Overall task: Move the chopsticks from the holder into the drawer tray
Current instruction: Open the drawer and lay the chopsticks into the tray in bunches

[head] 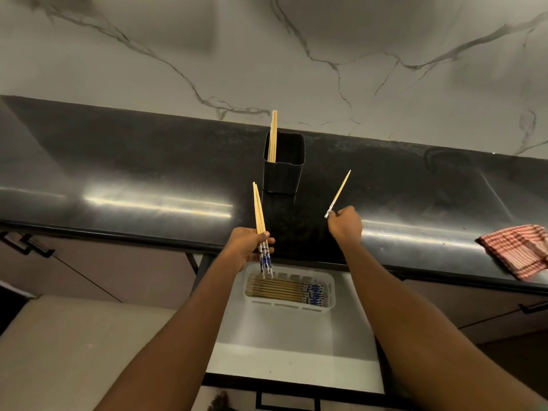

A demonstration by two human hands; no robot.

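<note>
Left hand (247, 246) gripped chopstick bundle (261, 229) above tray (329, 284); right hand (345, 222) pinched single chopstick (339, 192) by end. I judged the single stick likely to pivot, slip onto counter front edge (148, 235). Holder (283, 163) kept a few more.

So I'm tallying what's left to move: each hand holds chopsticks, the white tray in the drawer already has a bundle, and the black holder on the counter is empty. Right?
Not quite. The head view shows the black holder is not empty: a few chopsticks stand in it. The rest holds: the left hand and right hand each hold chopsticks, and the white tray in the drawer has a bundle.
</note>
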